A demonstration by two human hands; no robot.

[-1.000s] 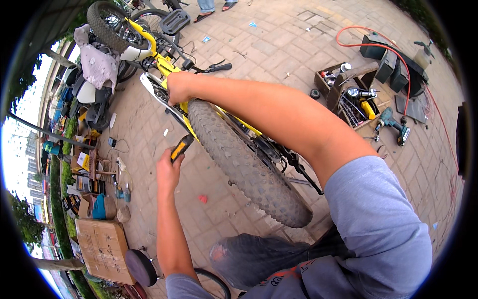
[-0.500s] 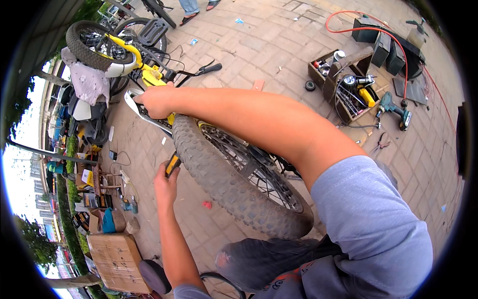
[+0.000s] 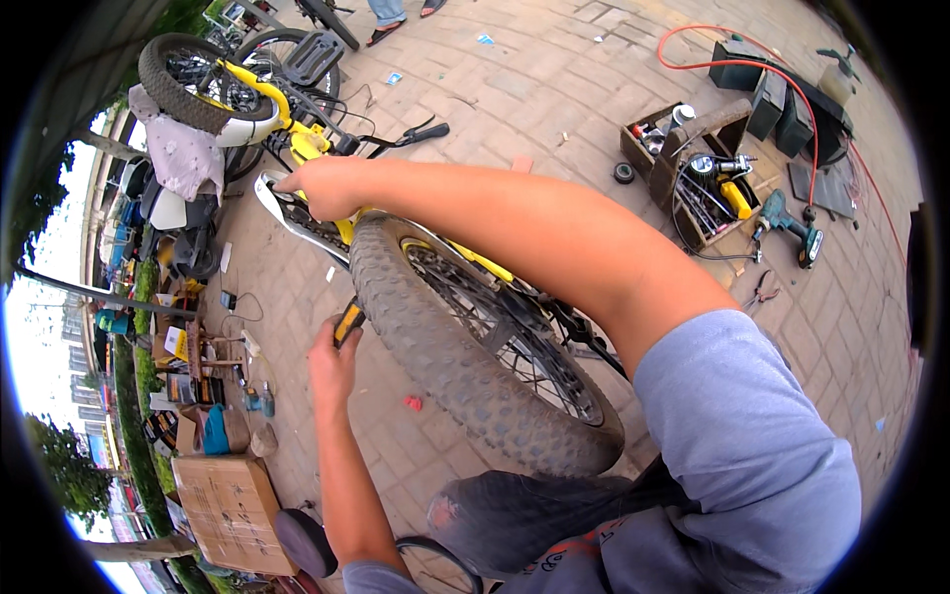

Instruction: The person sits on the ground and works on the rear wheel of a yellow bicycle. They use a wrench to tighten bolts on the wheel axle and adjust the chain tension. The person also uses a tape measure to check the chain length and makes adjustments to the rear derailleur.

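Note:
My left hand (image 3: pixel 334 354) is closed on a yellow-and-black hand tool (image 3: pixel 348 322) beside the left side of a knobby fat tire (image 3: pixel 435 356). My right arm reaches across above this wheel, and my right hand (image 3: pixel 327 186) is at a white curved guard (image 3: pixel 274 203) on the yellow bicycle frame (image 3: pixel 348 234), fingers bent onto that area; what they grip is partly hidden under the hand. The wheel's spokes and disc show below my forearm.
Another wheel (image 3: pixel 203 84) and handlebar (image 3: pixel 430 134) lie upper left, near a person's feet (image 3: pixel 386 30). Right: wooden toolbox (image 3: pixel 658 188), cordless drill (image 3: pixel 792 233), pliers (image 3: pixel 762 292), black boxes (image 3: pixel 772 99), red hose (image 3: pixel 813 148). Left: cardboard box (image 3: pixel 228 510), stool (image 3: pixel 307 544), clutter (image 3: pixel 193 366).
My right hand has shifted left along the bike toward the white guard's end. The left hand's tool is lower in view. The wheel shows more spokes, and the camera view has shifted.

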